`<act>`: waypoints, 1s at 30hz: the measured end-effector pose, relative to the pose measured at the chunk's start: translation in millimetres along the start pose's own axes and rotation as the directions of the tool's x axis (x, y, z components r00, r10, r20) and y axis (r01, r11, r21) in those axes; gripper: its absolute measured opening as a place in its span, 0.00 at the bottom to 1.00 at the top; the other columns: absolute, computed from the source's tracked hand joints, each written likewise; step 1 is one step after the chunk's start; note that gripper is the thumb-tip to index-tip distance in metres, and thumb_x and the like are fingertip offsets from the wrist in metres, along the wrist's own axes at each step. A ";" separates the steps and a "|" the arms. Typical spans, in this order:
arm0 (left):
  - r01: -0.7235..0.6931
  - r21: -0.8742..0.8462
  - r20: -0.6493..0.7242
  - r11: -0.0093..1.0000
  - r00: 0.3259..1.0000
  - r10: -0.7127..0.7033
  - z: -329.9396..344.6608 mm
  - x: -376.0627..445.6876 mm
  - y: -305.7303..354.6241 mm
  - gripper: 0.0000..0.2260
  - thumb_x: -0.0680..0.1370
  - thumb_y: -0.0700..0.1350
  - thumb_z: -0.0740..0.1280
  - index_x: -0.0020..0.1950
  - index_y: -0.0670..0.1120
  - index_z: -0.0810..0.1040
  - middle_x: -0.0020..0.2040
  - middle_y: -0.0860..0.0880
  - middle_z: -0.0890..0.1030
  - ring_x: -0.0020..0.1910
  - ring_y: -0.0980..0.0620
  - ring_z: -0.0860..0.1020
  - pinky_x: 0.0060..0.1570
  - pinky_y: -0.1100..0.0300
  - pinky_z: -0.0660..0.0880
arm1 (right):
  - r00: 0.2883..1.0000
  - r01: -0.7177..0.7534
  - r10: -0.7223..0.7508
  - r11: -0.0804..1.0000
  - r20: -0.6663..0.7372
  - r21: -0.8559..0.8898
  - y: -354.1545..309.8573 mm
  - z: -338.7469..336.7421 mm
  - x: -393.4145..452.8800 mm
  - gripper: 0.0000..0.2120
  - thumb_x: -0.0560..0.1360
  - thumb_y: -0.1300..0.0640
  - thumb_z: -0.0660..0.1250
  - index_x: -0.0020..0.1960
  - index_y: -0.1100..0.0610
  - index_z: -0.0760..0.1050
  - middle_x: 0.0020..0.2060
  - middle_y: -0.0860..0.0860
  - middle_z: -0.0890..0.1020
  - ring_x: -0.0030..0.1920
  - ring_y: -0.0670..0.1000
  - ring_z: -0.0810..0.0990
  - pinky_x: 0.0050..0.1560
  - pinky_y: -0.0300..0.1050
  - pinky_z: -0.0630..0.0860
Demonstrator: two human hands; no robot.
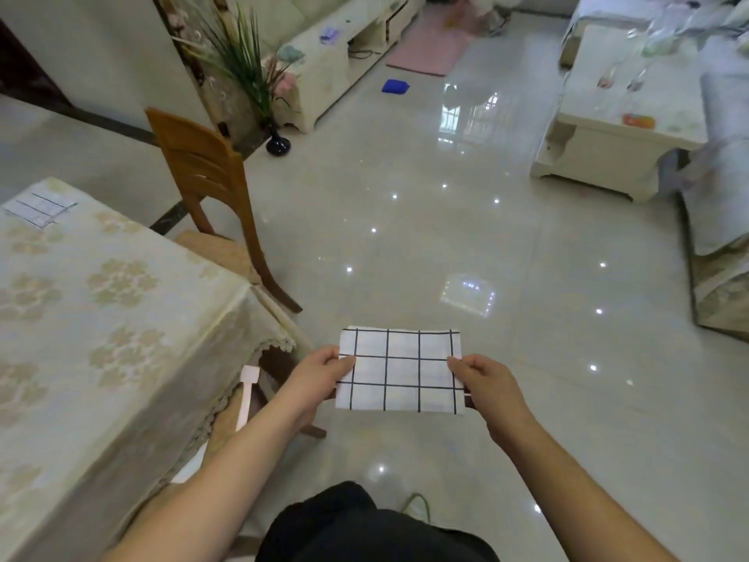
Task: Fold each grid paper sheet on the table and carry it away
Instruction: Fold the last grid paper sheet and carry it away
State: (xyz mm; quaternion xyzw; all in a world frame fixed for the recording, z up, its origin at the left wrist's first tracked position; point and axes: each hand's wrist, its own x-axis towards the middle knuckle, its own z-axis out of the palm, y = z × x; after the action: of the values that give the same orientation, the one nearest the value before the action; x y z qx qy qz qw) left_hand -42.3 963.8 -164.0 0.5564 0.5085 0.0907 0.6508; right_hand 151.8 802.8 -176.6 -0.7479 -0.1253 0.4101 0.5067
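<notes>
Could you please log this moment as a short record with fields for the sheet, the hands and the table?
held item: folded grid paper sheet, off the table, above the floor
left hand: pinching the sheet's left edge
right hand: pinching its right edge
table: to the left, patterned cloth
remaining: another grid sheet at the table's far corner
nearby: wooden chair

Brown wooden chair (210, 184) up-left of fingers, beside cream floral tablecloth (101, 318). Dark round vase with green plant (278, 144) farther up. Blue cloth (395, 86) on glossy tile floor (405, 221). White coffee table (620, 127) up-right.
</notes>
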 end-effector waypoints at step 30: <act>0.030 -0.233 -0.221 0.972 0.972 -0.083 -87.7 309.4 148.7 0.05 0.79 0.43 0.67 0.43 0.45 0.77 0.35 0.50 0.80 0.31 0.57 0.80 0.29 0.65 0.74 | 0.987 0.103 -0.070 0.967 0.146 -0.231 -197.4 120.8 351.6 0.13 0.75 0.51 0.69 0.35 0.56 0.76 0.30 0.49 0.75 0.33 0.48 0.71 0.35 0.42 0.69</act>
State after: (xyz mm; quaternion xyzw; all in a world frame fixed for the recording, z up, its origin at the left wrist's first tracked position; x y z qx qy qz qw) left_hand 101.7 1285.0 -204.2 0.4490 0.5822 0.1934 0.6496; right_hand 329.6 1183.8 -195.8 -0.7673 -0.2404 0.4197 0.4210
